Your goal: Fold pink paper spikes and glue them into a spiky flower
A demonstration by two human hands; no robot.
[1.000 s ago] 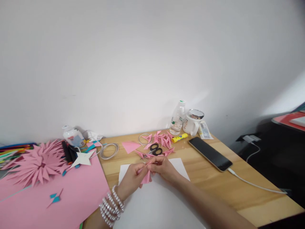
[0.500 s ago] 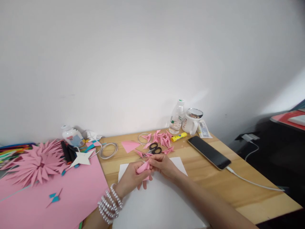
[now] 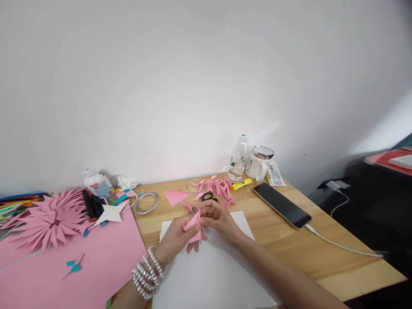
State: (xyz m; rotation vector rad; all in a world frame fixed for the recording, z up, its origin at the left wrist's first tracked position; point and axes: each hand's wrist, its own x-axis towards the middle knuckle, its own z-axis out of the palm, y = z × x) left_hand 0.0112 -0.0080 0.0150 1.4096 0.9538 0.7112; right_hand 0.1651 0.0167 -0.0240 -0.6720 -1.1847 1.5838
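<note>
A pink paper piece point(image 3: 194, 228), folded to a point at its top, is held between my two hands over a white sheet point(image 3: 219, 274). My left hand point(image 3: 180, 235) grips its lower left side, thumb in front and fingers behind. The fingers of my right hand point(image 3: 217, 219) are closed at its upper right edge, near the tip. Just beyond my right hand lie black-handled scissors point(image 3: 209, 196), partly hidden by it. Several folded pink paper pieces point(image 3: 222, 188) lie around the scissors, and a flat pink paper piece point(image 3: 175, 196) lies to their left.
A yellow glue stick point(image 3: 241, 184), a water bottle point(image 3: 238, 159), a white mug point(image 3: 258, 163) and a charging phone point(image 3: 282, 206) stand or lie at the right. On the left are a spiky pink paper ornament point(image 3: 53, 221), a coiled cable point(image 3: 146, 203) and a large pink sheet point(image 3: 109, 262).
The pink paper has turned so that more of its flat face and its point show. My right hand has shifted slightly, now covering more of the scissors.
</note>
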